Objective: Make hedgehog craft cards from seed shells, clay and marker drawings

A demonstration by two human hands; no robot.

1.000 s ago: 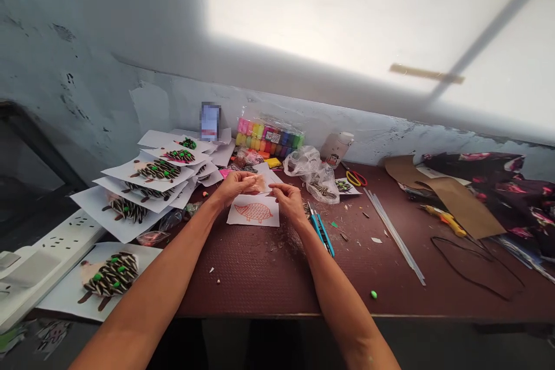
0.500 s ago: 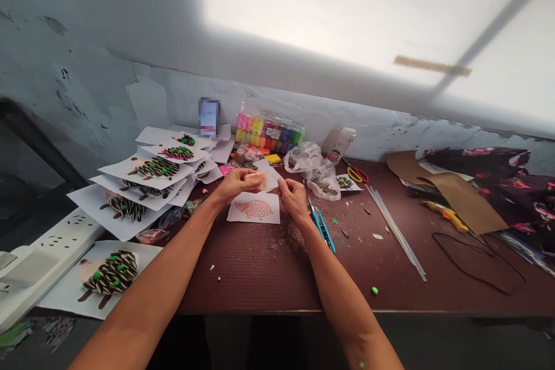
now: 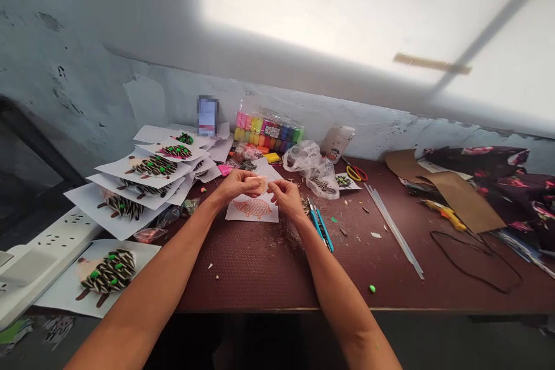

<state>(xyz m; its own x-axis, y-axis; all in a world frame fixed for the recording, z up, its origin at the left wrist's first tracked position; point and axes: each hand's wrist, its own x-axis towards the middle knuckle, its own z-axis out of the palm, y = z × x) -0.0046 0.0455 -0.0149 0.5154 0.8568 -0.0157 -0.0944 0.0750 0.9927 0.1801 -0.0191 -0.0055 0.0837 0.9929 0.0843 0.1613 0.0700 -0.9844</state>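
My left hand (image 3: pixel 239 185) is closed, its fingertips pinching a small pale-peach packet (image 3: pixel 261 184) that looks like soft clay in clear plastic. Fingers of my right hand (image 3: pixel 287 196) are pinched together at the packet's right edge; what lies between them is too small to make out. Just under both hands, a white paper with an orange hedgehog drawing (image 3: pixel 251 208) rests on the dark red table (image 3: pixel 243 277). Another white sheet (image 3: pixel 269 170) lies behind the packet, partly hidden.
Finished hedgehog cards (image 3: pixel 150 167) are stacked at left, above a power strip (image 3: pixel 56 243). A colourful clay set (image 3: pixel 269 133), plastic bag (image 3: pixel 318 170) and white bottle (image 3: pixel 340 143) stand behind. Blue-handled cutters (image 3: pixel 319 225), scissors (image 3: pixel 356 173), glue sticks (image 3: pixel 394 231) and a yellow glue gun (image 3: pixel 444 214) lie right.
My right hand has moved left and closer to my left hand, its fingers now at the packet's edge. The view has shifted slightly.
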